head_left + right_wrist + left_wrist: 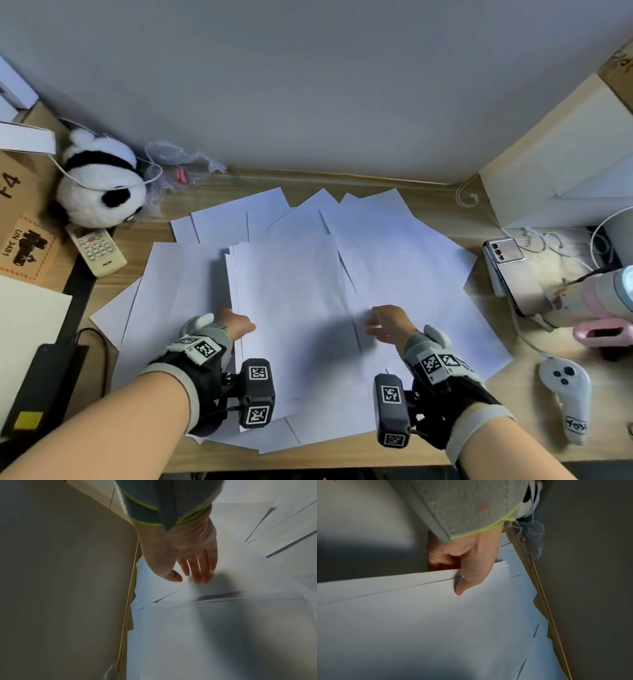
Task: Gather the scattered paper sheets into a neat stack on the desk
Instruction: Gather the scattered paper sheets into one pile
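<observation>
Left hand (464, 561) pinches the gathered paper stack's (291, 291) edge, thumb on top — only its wrist view shows that. Right hand (185, 555) hovers over loose sheets (411, 246), fingers spread, empty.

Left hand (464, 561) pinches paper sheets (423, 622) edge (thumb on top).

Wall: plain grey wall (308, 85) rises straight behind the desk.
Desk: light wood-grain desk (534, 442) butts against the wall, with a raised wooden strip (325, 174) along its back edge.
Light: soft and even, casting faint shadows near the front edge.
</observation>
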A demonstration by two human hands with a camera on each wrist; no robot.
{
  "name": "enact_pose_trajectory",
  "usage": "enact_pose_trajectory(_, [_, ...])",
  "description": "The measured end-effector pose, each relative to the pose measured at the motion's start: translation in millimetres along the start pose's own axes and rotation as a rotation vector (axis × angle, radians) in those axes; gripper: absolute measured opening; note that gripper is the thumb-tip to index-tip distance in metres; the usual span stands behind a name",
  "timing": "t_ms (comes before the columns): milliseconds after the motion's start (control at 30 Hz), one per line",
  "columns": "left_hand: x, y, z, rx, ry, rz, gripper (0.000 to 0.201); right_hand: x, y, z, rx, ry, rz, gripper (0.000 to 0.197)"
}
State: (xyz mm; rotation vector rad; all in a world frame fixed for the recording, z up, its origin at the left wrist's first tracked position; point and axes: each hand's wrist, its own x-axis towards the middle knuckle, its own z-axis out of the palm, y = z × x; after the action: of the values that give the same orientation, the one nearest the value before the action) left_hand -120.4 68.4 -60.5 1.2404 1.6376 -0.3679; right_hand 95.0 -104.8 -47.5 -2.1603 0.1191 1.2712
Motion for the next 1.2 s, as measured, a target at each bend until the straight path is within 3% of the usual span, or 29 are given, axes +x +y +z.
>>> enact_pose_trajectory(100, [-6.4,-1.2,1.5,0.017,0.063,-0.04,0.06,0.6,4.7,3.2,-0.054,-0.097,0.035,0.023])
enact_pose_trajectory(200, [-14.2,3.8,3.5,0.006,0.121,-0.052,0.053,3.7,11.5,7.4,-0.145,0.083,-0.119,0.017])
enact_pose_trajectory(267, [-17.8,6.7,2.7,-0.02,0.128,-0.054,0.04,3.6,12.6,8.6,-0.13,0.161,-0.208,0.029])
enact_pose_trajectory(433, [-21.3,4.5,1.7,-0.059,0.092,-0.084,0.05,0.3,8.8,11.3,-0.16,0.038,-0.187,0.032])
enact_pose_trajectory(533, [-23.6,6.0,5.0,-0.111,0.105,-0.065,0.052,-0.2,9.1,7.3,-0.234,0.125,-0.197,0.033])
enact_pose_trajectory(600, [-23.7,7.3,7.8,-0.148,0.108,-0.031,0.049,-0.5,10.7,1.5,-0.39,0.257,-0.229,0.041])
enact_pose_trajectory(700, [-28.3,9.8,12.5,-0.256,0.154,0.009,0.024,0.9,12.6,-4.1,-0.596,0.253,-0.287,0.069])
enact_pose_trajectory(800, [-30.6,10.6,9.7,-0.276,0.202,0.057,0.04,0.9,12.6,0.6,-0.724,0.225,-0.3,0.08])
enact_pose_trajectory(900, [-32.5,10.9,3.5,-0.291,0.242,0.075,0.039,0.4,9.3,8.2,-0.795,0.252,-0.273,0.08])
enact_pose_trajectory(1000, [-35.4,10.5,-1.8,-0.346,0.222,0.081,0.041,2.8,6.8,8.2,-0.795,0.317,-0.286,0.066])
enact_pose_trajectory(1200, [-32.5,11.4,-4.3,-0.374,0.135,0.083,0.046,2.0,-3.0,-13.2,-0.4,0.351,-0.372,0.034])
